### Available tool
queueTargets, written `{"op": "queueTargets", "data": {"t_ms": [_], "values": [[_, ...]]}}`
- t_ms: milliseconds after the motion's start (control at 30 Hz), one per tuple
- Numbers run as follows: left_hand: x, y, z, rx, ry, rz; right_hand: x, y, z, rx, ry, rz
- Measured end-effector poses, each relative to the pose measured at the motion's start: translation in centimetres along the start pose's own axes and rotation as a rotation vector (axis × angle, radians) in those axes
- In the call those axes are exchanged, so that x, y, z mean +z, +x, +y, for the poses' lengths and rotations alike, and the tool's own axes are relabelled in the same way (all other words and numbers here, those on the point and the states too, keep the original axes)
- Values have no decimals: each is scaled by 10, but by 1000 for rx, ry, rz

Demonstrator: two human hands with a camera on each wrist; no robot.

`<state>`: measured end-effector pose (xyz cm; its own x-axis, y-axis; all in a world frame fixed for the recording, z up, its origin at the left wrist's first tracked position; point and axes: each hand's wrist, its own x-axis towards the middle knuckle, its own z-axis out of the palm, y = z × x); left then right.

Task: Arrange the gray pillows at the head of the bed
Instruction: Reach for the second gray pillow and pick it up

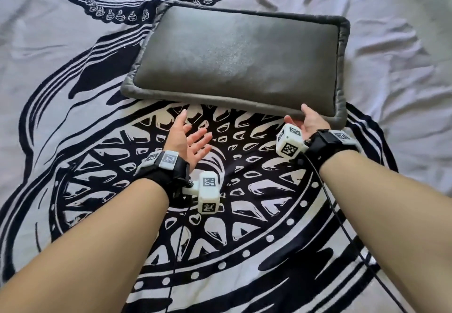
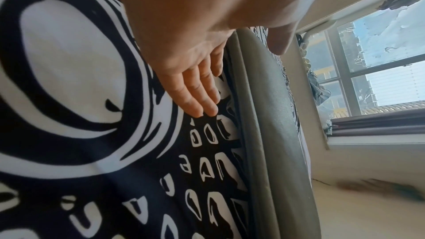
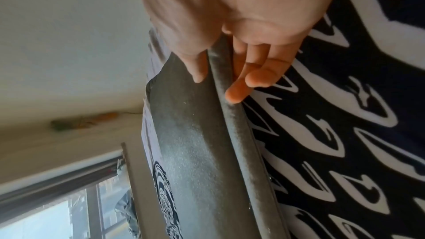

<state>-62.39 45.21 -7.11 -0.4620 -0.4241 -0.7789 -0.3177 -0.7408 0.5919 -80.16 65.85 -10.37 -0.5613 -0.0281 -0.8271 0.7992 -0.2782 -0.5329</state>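
Note:
A gray pillow [image 1: 234,60] with a flat flange edge lies flat on the black-and-white patterned bedspread [image 1: 244,214], its long side facing me. My right hand [image 1: 305,119] pinches the near flange close to the pillow's right corner; in the right wrist view the thumb [image 3: 195,72] lies on top of the pillow [image 3: 190,143] and the fingers [image 3: 250,79] curl beneath the edge. My left hand [image 1: 189,129] hovers just short of the pillow's near edge, left of centre, fingers spread and straight, holding nothing. In the left wrist view its fingers [image 2: 197,88] are beside the pillow [image 2: 271,115] without touching it.
Wrinkled pale sheet [image 1: 391,43] surrounds the pillow at the back and right. A window [image 2: 379,72] and pale wall lie beyond the far side of the bed. Black cables [image 1: 342,227] trail from both wrist units over the bedspread.

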Motion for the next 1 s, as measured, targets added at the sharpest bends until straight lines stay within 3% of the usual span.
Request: {"op": "queueTargets", "data": {"t_ms": [200,333,466,600,733,833,999], "values": [[-15,-11,6,6,-9,1,6,-29,4,-13,-22,-43],[-28,-28,8,-6,-35,18,3,-100,65,169,-136,-170],[-57,-47,5,-52,-28,65,-2,-176,157,445,-167,-190],[-105,-47,1,-56,12,234,-16,-232,224,657,-169,-143],[-193,-22,-26,-61,255,459,-20,-285,267,790,-184,-94],[-235,-31,-37,-41,399,524,-18,-303,286,841,-221,-56],[-233,-70,-17,-79,439,521,2,-292,270,781,-353,-118]]}}
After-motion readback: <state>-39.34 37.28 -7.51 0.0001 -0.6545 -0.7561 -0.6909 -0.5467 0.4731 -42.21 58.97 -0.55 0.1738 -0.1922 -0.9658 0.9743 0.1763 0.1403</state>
